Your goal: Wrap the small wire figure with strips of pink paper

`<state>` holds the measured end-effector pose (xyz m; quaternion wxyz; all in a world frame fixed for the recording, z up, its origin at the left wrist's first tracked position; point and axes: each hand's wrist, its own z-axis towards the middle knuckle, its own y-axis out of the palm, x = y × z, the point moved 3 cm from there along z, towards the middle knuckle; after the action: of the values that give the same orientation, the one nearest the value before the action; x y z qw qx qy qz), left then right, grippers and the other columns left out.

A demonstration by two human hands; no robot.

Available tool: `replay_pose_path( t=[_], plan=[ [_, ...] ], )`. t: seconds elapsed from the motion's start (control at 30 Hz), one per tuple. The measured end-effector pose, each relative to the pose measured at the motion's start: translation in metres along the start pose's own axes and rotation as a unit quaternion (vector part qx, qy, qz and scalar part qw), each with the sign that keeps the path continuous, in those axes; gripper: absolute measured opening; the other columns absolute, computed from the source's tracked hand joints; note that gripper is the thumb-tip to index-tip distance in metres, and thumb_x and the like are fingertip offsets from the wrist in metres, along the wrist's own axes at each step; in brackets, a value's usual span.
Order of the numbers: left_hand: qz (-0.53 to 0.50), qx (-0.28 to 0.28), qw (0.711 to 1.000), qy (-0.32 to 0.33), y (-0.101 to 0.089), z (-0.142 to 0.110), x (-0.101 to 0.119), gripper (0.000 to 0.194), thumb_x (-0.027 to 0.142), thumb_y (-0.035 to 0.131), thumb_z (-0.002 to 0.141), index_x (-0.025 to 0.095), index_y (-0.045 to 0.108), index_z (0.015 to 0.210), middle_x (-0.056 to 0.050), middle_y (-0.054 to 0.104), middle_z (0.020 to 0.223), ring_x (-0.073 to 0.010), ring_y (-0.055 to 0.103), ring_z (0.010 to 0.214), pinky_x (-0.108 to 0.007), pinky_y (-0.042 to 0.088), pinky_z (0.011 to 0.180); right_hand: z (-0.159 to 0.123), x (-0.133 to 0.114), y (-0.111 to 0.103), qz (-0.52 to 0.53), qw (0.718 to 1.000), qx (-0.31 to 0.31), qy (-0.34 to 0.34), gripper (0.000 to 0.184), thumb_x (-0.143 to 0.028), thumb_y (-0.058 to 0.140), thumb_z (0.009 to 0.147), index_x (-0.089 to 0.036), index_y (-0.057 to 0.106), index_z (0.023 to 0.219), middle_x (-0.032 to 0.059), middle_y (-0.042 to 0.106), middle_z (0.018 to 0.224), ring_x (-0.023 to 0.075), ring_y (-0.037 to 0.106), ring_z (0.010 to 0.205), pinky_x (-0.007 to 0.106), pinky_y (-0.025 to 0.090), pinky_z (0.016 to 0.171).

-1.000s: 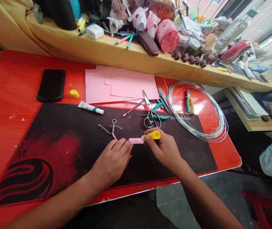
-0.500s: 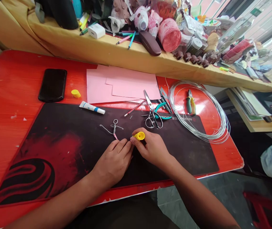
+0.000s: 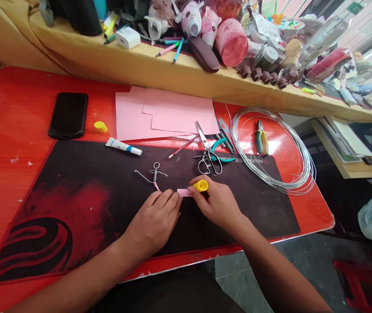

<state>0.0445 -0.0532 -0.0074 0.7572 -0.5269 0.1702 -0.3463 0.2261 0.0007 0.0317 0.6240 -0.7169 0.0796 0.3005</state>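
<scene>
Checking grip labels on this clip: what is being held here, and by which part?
The right hand grips a yellow glue stick by its barrel. The left hand rests on the desk mat, apparently holding nothing, beside a pink paper strip.

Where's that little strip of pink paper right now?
In the head view, the pink paper strip lies on the black desk mat, between the left hand and the right hand, beside the end of the yellow stick held in the right hand.

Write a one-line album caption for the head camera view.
Right hand holds a yellow glue stick at a pink paper strip, left hand beside a wire figure.
</scene>
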Motion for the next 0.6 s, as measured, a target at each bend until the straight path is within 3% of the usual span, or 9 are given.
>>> replay_pose_path(
  t=[0.3, 0.37, 0.5, 0.6],
  plan=[
    [0.007, -0.007, 1.000, 0.001, -0.002, 0.000, 0.001, 0.033, 0.017, 0.051, 0.106, 0.005, 0.071, 0.128, -0.016, 0.076, 0.125, -0.0312, 0.065, 0.117, -0.046, 0.049, 0.099, -0.015, 0.006, -0.013, 0.047, 0.997, 0.054, 0.008, 0.017, -0.038, 0.060, 0.104, -0.022, 0.067, 0.105, 0.0025, 0.079, 0.090, 0.0172, 0.066, 0.060, 0.028, 0.043, 0.063],
    [0.009, -0.006, 1.000, -0.001, -0.002, 0.000, 0.001, 0.033, 0.017, 0.050, 0.106, 0.005, 0.070, 0.130, -0.016, 0.076, 0.125, -0.0317, 0.065, 0.117, -0.047, 0.049, 0.099, -0.013, 0.000, -0.012, 0.058, 0.997, 0.048, -0.001, 0.018, -0.038, 0.060, 0.104, -0.022, 0.068, 0.106, 0.0021, 0.079, 0.089, 0.0154, 0.061, 0.055, 0.028, 0.043, 0.061],
    [-0.003, 0.000, 1.000, 0.000, -0.001, -0.001, 0.001, 0.034, 0.016, 0.051, 0.106, 0.003, 0.068, 0.132, -0.016, 0.076, 0.124, -0.0320, 0.065, 0.117, -0.047, 0.049, 0.099, -0.003, -0.014, -0.005, 0.064, 0.997, 0.026, -0.028, 0.018, -0.038, 0.059, 0.105, -0.022, 0.067, 0.107, 0.0032, 0.079, 0.092, 0.0182, 0.068, 0.067, 0.028, 0.044, 0.066],
    [-0.007, 0.008, 1.000, 0.000, -0.002, 0.000, 0.000, 0.034, 0.016, 0.051, 0.106, 0.002, 0.068, 0.131, -0.016, 0.076, 0.122, -0.0319, 0.065, 0.116, -0.047, 0.049, 0.099, 0.001, -0.015, -0.005, 0.053, 0.998, 0.027, -0.032, 0.019, -0.038, 0.059, 0.105, -0.021, 0.068, 0.108, 0.0032, 0.079, 0.090, 0.0175, 0.066, 0.064, 0.028, 0.043, 0.065]
  ],
)
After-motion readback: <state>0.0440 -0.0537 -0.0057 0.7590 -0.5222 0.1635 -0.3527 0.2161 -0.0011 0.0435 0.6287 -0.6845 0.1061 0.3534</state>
